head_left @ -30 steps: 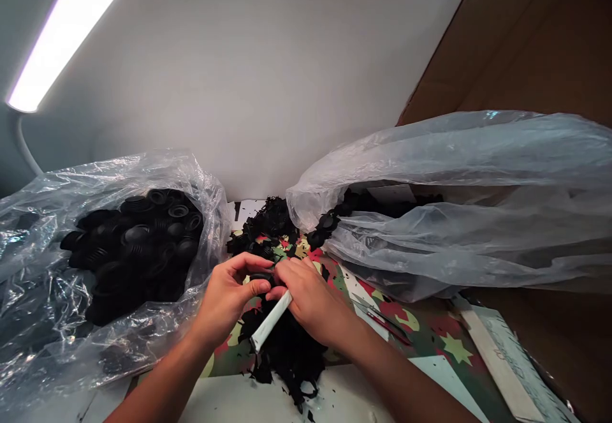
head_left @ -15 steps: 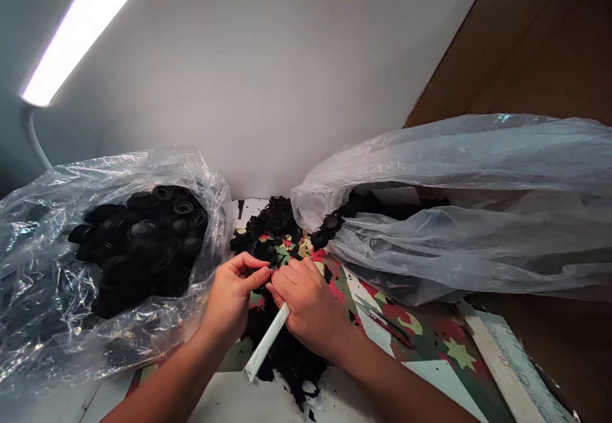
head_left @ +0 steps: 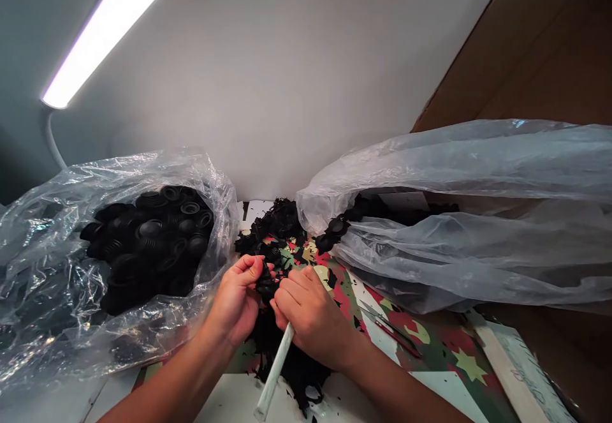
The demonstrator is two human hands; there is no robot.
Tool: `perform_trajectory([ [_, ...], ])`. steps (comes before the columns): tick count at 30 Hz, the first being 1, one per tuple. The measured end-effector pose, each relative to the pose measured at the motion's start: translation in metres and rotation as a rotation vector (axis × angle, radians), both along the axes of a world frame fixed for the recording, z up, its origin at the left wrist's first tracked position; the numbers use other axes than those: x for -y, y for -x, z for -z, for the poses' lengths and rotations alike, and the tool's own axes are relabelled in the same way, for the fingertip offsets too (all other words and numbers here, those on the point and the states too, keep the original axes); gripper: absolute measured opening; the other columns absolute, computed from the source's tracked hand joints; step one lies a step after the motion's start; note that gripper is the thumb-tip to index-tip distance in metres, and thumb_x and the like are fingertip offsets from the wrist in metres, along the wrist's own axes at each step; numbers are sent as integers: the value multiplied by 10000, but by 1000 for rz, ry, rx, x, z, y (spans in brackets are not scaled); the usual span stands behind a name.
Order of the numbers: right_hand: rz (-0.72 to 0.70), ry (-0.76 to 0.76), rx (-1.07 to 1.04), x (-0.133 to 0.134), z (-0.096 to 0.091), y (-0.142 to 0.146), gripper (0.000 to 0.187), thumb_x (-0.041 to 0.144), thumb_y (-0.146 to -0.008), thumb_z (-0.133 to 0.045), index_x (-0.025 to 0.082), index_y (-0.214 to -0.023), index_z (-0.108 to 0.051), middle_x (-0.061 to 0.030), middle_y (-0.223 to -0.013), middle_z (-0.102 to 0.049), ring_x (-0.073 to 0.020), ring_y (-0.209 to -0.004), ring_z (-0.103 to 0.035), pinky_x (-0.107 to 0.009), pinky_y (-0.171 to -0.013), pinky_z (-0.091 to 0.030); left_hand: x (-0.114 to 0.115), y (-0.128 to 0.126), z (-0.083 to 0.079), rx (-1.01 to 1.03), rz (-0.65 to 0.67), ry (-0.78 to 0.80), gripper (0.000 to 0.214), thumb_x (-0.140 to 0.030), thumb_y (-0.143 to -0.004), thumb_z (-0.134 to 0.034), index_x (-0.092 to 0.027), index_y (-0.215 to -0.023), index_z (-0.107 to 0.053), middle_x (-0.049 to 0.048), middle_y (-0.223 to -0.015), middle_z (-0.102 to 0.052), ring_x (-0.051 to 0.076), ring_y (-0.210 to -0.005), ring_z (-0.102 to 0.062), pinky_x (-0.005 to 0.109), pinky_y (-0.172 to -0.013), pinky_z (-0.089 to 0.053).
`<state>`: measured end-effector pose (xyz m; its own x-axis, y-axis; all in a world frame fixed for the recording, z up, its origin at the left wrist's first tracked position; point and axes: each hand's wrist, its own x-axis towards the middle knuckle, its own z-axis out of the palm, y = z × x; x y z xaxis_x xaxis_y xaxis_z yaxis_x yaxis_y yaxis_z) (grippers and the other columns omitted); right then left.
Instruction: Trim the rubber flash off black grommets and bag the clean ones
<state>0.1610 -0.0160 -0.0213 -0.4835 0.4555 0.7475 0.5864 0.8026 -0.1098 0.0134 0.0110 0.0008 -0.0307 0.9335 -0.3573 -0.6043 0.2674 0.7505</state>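
A small black rubber piece (head_left: 264,286) is held up above the black scrap pile (head_left: 301,354). It is pinched by the left hand (head_left: 239,302), with thumb and fingertips clamped on it. A white handle (head_left: 276,372) is gripped by the right hand (head_left: 308,314), fingers curled tight; its other end is hidden. The piece should probably be turned bit by bit, with the left fingertips kept clear of that end. Ribbed black rubber parts (head_left: 149,230) are held in a clear plastic bag (head_left: 222,203) left of the pile.

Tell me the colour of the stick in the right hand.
Off-white: the stick juts out below the right hand, showing best in the head view.
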Motion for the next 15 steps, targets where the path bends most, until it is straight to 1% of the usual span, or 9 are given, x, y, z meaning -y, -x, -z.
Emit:
perform_trajectory([
  [2, -61, -4, 29, 3, 0, 0, 364, 82, -993, -398, 209, -669, -505, 8, -613, -505, -171, -650, -430, -336, -649, -282, -6, 6, -6, 2, -122, -50, 272, -210, -561, -942, -154, -659, -693, 2, -633, -701, 109, -579, -628, 191, -558, -507],
  [4, -82, 6, 50, 4, 3, 0, 370, 90, -995, -394, 208, -662, -502, 12, -605, -501, -167, -638, -430, -334, -651, -279, -10, 13, -13, 2, -211, -105, 316, -219, -506, -972, -167, -615, -680, -27, -621, -695, 88, -575, -623, 174, -589, -518],
  [5, -62, 21, 54, 2, 4, -1, 369, 92, -993, -399, 207, -659, -503, 12, -606, -507, -167, -639, -434, -333, -656, -281, -11, 16, -16, 0, -217, -131, 352, -251, -461, -993, -167, -612, -686, -28, -626, -701, 87, -576, -627, 170, -593, -521],
  [7, 33, 65, 52, -3, 7, -5, 363, 106, -991, -418, 205, -656, -516, 4, -615, -530, -172, -651, -447, -332, -676, -294, -10, 18, -17, -15, -177, -177, 437, -333, -372, -1017, -157, -622, -705, -16, -633, -715, 93, -579, -637, 169, -586, -520],
  [9, 102, 153, 51, -10, 8, -10, 370, 168, -1008, -460, 202, -648, -534, 2, -628, -550, -169, -656, -466, -327, -696, -312, -5, 16, -15, -29, -140, -201, 482, -377, -330, -1018, -148, -624, -712, -2, -626, -721, 103, -582, -649, 172, -576, -517],
  [12, 116, 334, -39, -14, 5, -16, 387, 260, -1020, -535, 197, -642, -579, 10, -670, -574, -145, -643, -501, -310, -689, -340, 1, 9, -9, -56, -117, -204, 477, -386, -342, -1015, -151, -621, -708, 4, -607, -722, 114, -577, -652, 182, -569, -513],
  [13, 112, 380, -103, -14, 4, -16, 361, 265, -1015, -553, 198, -666, -612, 7, -704, -590, -141, -656, -524, -306, -690, -356, 2, 6, -7, -72, -115, -208, 476, -387, -344, -1014, -151, -620, -707, 6, -600, -722, 114, -576, -649, 183, -573, -511],
  [15, 103, 431, -275, -11, 0, -16, 239, 235, -996, -578, 206, -788, -693, -13, -804, -629, -152, -730, -584, -302, -713, -409, 4, 2, -3, -112, -103, -223, 465, -386, -366, -1011, -149, -624, -705, 12, -602, -727, 111, -582, -647, 180, -586, -507],
])
